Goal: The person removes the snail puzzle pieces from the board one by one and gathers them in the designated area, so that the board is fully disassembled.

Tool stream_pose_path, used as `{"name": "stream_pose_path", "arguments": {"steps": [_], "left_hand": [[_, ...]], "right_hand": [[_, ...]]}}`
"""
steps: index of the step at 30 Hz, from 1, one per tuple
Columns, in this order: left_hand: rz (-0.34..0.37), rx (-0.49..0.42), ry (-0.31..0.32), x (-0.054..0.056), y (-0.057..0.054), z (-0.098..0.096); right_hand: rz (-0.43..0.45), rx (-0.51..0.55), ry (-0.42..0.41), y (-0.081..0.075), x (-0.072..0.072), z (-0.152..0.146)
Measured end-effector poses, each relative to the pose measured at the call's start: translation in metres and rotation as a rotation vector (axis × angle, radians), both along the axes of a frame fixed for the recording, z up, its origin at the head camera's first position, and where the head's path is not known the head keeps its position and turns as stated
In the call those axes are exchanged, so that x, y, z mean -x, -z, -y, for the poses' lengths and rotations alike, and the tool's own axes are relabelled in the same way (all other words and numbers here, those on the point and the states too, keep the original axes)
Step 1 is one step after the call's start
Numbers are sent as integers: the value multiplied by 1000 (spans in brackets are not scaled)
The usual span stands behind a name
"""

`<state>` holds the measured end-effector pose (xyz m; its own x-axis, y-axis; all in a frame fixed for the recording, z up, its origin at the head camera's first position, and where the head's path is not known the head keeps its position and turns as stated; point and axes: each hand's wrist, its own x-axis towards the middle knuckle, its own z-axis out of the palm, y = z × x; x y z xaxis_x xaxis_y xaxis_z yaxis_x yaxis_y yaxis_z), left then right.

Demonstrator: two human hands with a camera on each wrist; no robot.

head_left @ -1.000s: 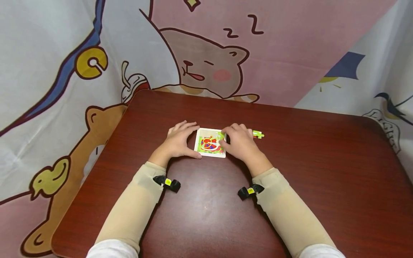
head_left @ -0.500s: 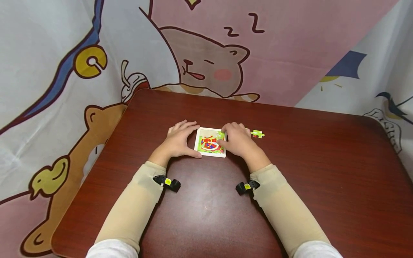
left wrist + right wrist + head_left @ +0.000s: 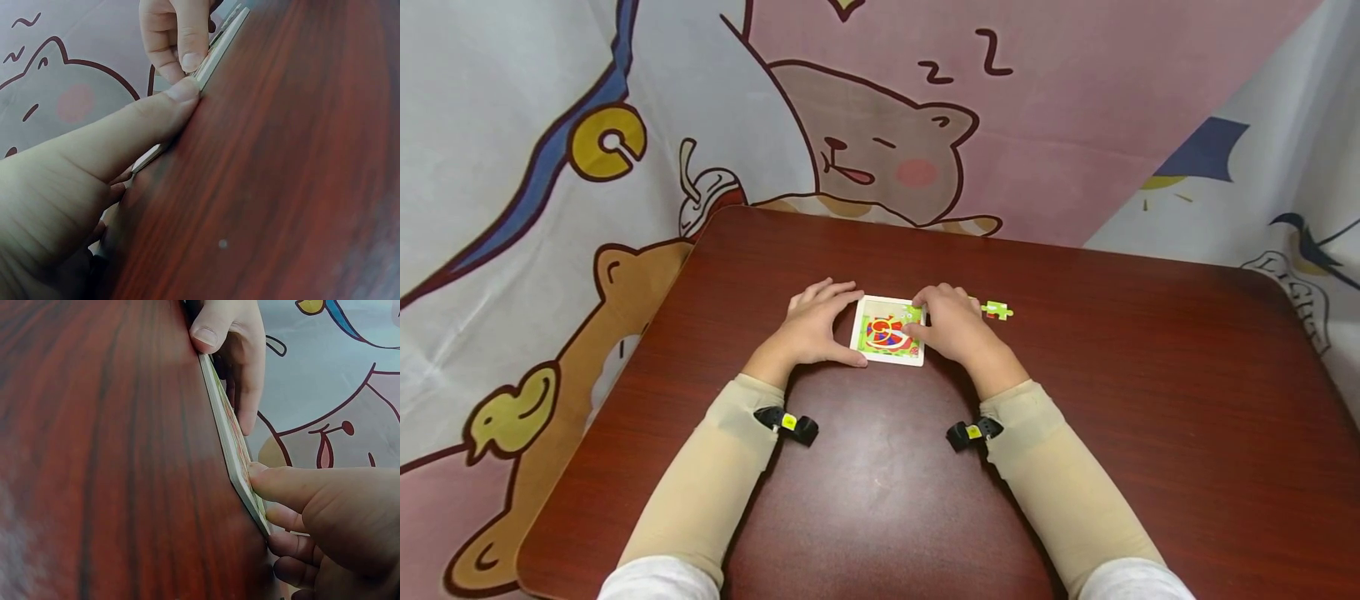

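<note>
A small square jigsaw puzzle (image 3: 887, 346) in a white frame lies on the table, with a red, blue and green picture. Bare pale backing shows at its far left part. My left hand (image 3: 808, 327) holds the frame's left side, thumb at the near corner and index finger at the far corner. My right hand (image 3: 958, 327) is at the opposite side; its thumb (image 3: 281, 481) presses on the picture while the other fingers curl at the frame's right edge. In the left wrist view the left thumb (image 3: 144, 128) touches the frame's near edge.
Just beyond the right hand lies a loose green jigsaw piece (image 3: 997, 311), beside a sliver of another half hidden by the fingers. The dark red wooden table (image 3: 1150, 400) extends to both sides. A cartoon-printed cloth (image 3: 1037, 125) hangs behind it.
The right hand has shifted slightly left, its thumb farther onto the picture, and more of the loose green piece shows. The left hand and the frame stay put.
</note>
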<state>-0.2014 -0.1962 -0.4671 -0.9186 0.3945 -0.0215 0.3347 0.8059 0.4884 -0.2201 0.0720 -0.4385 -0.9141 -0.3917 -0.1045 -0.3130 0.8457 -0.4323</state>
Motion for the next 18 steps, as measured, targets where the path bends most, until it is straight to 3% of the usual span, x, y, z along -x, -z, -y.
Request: {"name": "stream_pose_path", "arguments": {"steps": [18], "left_hand": [[7, -10, -5, 0, -3, -1]], "right_hand": [[-36, -1, 16, -1, 0, 0]]}}
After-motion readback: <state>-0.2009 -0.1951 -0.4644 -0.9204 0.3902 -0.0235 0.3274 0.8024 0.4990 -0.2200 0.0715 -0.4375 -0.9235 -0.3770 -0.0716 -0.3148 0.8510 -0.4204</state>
